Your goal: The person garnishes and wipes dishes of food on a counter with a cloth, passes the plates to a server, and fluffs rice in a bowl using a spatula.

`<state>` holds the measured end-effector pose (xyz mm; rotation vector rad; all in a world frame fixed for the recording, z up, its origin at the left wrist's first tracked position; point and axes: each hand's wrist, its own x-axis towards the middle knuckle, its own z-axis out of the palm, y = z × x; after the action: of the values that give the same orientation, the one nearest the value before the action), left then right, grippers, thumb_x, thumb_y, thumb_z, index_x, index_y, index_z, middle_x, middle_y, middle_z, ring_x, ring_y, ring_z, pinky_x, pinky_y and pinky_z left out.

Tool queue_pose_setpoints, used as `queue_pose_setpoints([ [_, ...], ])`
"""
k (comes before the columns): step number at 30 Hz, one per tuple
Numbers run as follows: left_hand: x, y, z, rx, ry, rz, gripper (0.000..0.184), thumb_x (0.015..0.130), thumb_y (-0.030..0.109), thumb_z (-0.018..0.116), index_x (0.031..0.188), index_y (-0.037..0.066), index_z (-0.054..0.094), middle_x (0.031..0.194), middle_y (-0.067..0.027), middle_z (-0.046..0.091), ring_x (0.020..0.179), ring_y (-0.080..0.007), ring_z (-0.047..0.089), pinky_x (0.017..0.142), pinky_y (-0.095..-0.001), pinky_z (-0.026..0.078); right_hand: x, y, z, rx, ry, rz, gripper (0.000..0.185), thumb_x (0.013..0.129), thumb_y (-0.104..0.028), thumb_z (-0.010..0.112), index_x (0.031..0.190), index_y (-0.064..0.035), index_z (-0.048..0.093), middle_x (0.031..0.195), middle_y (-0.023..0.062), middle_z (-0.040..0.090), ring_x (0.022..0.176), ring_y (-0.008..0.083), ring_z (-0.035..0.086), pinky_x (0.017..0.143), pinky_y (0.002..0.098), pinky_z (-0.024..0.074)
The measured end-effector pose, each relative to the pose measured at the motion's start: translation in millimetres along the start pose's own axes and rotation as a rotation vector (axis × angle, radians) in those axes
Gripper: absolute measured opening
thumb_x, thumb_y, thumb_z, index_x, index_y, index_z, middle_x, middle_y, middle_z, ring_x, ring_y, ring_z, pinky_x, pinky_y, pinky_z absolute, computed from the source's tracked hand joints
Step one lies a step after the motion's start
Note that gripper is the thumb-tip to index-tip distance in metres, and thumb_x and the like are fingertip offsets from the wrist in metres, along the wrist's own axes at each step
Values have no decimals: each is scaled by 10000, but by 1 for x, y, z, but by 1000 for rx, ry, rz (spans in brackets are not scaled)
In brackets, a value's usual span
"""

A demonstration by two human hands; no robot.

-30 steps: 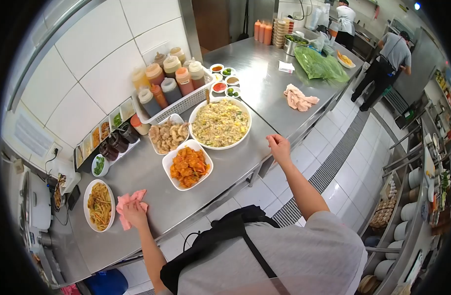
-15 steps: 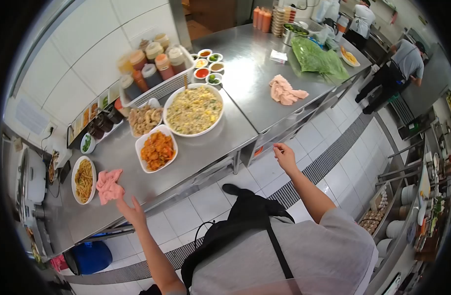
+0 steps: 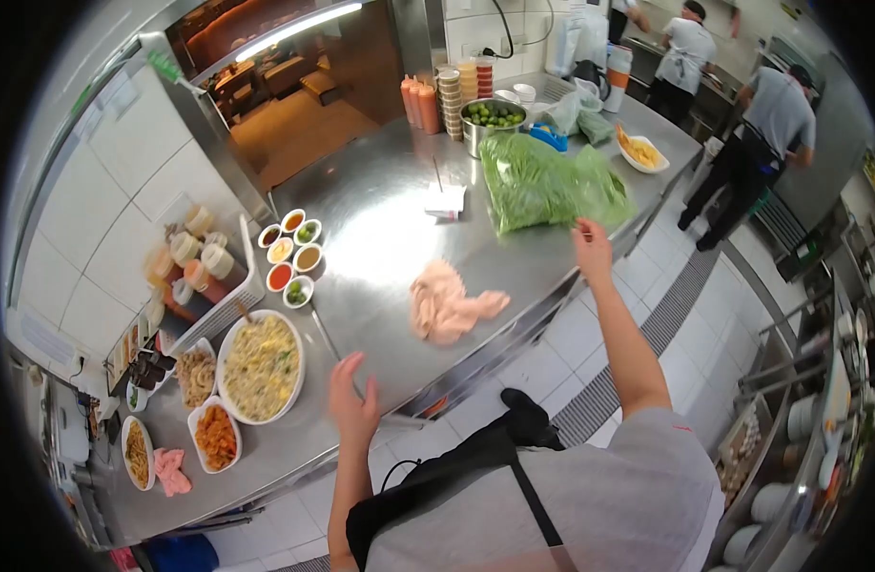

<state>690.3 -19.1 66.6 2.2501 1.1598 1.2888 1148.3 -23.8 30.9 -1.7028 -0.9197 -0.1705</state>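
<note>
Left hand (image 3: 354,405) spread, empty; right hand (image 3: 593,252) half-curled, can't tell if gripping, beside the green bag (image 3: 531,183), likely parked within reach.

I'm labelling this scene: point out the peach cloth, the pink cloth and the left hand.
Peach cloth (image 3: 439,305), head view: its crumpled middle.
Pink cloth (image 3: 171,473), head view: its middle.
Left hand (image 3: 352,408), head view: its middle.

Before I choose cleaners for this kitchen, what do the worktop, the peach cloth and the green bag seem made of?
Worktop: shiny metal, probably stainless steel, by its bright glare.
Peach cloth: matte fabric, by its loose folds.
Green bag: glossy thin film, likely plastic, by its crinkles.
</note>
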Motion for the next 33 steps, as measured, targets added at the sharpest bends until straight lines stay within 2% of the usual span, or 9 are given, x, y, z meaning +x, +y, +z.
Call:
queue_pose_setpoints([
  [5, 135, -10, 160, -307, -79, -305, 371, 785, 149, 592, 1129, 37, 510, 977, -132, 568, 813, -184, 565, 666, -286, 462, 67, 82, -24, 109, -106, 115, 183, 804, -97, 557, 970, -26, 587, 882, 93, 578, 777, 165, 564, 680, 268, 462],
  [9, 239, -30, 239, -41, -104, -431, 441, 774, 280, 616, 1133, 37, 533, 711, -101, 607, 625, -188, 567, 606, -311, 454, 64, 105, -60, 72, -142, 157, 148, 815, -74, 545, 944, -23, 594, 863, 78, 576, 749, 145, 559, 640, 247, 458],
  [11, 276, -37, 265, 55, -71, -366, 549, 736, 326, 651, 1164, 16, 502, 741, -113, 627, 647, -196, 585, 617, -312, 458, 58, 115, -78, 51, -136, 185, 136, 813, -67, 549, 931, -22, 599, 851, 73, 576, 732, 132, 556, 612, 240, 455],
  [14, 309, -53, 300, -18, -239, -528, 271, 747, 286, 624, 806, 27, 672, 592, -87, 611, 554, -165, 587, 551, -296, 458, 61, 140, -106, -22, -127, 217, 126, 812, -64, 553, 920, -22, 604, 841, 67, 578, 708, 118, 552, 591, 232, 450],
  [17, 340, -46, 326, 51, -135, -462, 304, 760, 253, 599, 552, 35, 633, 473, -45, 564, 469, -135, 560, 521, -288, 454, 73, 173, -130, -75, -99, 310, 123, 814, -65, 555, 911, -12, 609, 805, 53, 583, 673, 107, 539, 577, 223, 438],
  [23, 395, -54, 384, -134, -1, -554, 294, 774, 269, 575, 607, 36, 643, 520, -51, 583, 471, -141, 568, 522, -287, 461, 85, 201, -145, -65, -19, 308, 134, 831, -91, 547, 918, -6, 603, 730, 25, 567, 637, 82, 510, 565, 209, 413],
  [27, 397, -71, 401, 49, -204, -435, 262, 760, 259, 603, 765, 0, 643, 575, -81, 602, 541, -150, 590, 525, -283, 472, 95, 215, -155, -84, 19, 284, 151, 830, -108, 551, 920, 2, 601, 715, 25, 568, 650, 78, 522, 563, 206, 414],
  [30, 385, -61, 395, -52, -108, -446, 405, 757, 253, 624, 1050, -20, 562, 688, -114, 615, 573, -150, 577, 543, -272, 459, 157, 223, -158, 194, 104, 507, 225, 848, -165, 528, 992, 6, 557, 817, 77, 580, 684, 132, 563, 588, 235, 463],
  [33, 364, -61, 377, -89, -117, -419, 439, 781, 239, 613, 1141, 9, 514, 749, -92, 595, 601, -133, 547, 536, -254, 440, 236, 233, -144, 522, 169, 773, 447, 847, -296, 529, 1172, -17, 401, 881, 133, 555, 707, 188, 577, 591, 261, 490],
])
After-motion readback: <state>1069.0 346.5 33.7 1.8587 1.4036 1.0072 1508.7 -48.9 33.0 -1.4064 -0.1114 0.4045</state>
